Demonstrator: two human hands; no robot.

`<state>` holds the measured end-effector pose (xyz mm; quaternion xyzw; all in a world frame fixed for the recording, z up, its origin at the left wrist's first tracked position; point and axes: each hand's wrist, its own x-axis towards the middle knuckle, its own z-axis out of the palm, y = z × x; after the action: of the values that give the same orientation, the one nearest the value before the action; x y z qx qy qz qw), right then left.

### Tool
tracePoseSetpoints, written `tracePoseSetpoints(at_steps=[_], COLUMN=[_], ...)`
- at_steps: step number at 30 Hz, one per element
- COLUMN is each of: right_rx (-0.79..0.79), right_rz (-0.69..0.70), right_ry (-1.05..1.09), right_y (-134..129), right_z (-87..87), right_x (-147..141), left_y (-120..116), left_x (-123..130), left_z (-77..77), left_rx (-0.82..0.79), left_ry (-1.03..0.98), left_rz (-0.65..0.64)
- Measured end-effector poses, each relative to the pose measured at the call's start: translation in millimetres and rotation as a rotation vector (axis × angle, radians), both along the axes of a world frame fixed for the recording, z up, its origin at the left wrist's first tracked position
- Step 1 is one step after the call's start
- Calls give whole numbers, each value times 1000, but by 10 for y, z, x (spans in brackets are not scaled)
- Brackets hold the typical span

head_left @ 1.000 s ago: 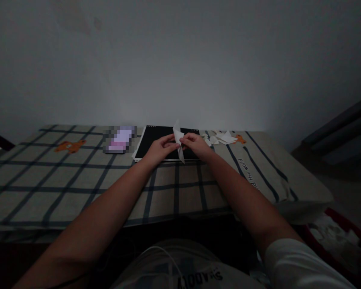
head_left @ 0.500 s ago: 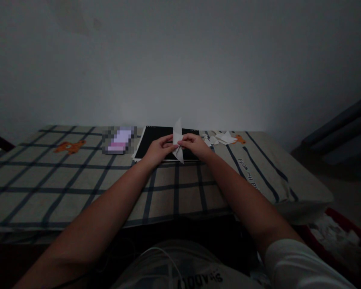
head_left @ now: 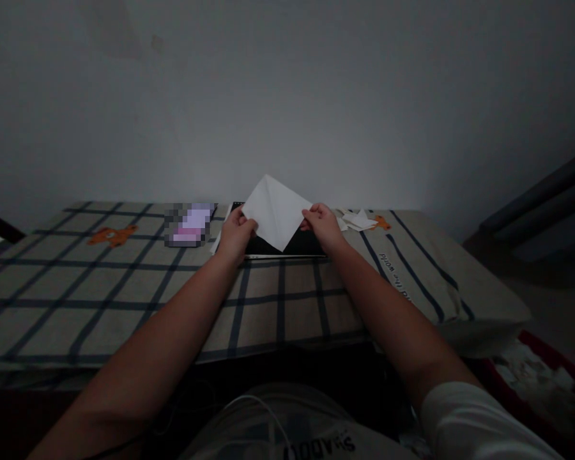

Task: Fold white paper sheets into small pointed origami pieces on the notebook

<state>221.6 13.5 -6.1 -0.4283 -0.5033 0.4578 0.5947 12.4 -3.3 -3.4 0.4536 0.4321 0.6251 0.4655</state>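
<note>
Standing farther apart than half a second ago, the left hand (head_left: 234, 236) and right hand (head_left: 326, 227) each pinch a side corner of the white paper (head_left: 269, 214) in their fingers. No longer a narrow strip, it now spreads into a creased diamond, held over the black pad (head_left: 303, 244) on the cloth-covered counter (head_left: 262, 306).
</note>
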Motion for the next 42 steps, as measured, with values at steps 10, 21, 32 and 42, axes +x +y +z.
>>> tracePoseSetpoints(at_steps=[10, 21, 32, 42], right_rx=[36, 127, -48, -9], right_rz=[-160, -66, 218, 168], right_ry=[-91, -128, -196, -145], right_y=[120, 157, 61, 57], right_z=[-44, -53, -56, 23], right_x=[116, 196, 201, 270], left_y=[-30, -64, -42, -24], left_x=[-32, -62, -67, -93], left_z=[-13, 2, 43, 77], left_rx=[-212, -164, -54, -96], left_ry=[135, 162, 170, -19], left_rz=[-73, -198, -52, -168])
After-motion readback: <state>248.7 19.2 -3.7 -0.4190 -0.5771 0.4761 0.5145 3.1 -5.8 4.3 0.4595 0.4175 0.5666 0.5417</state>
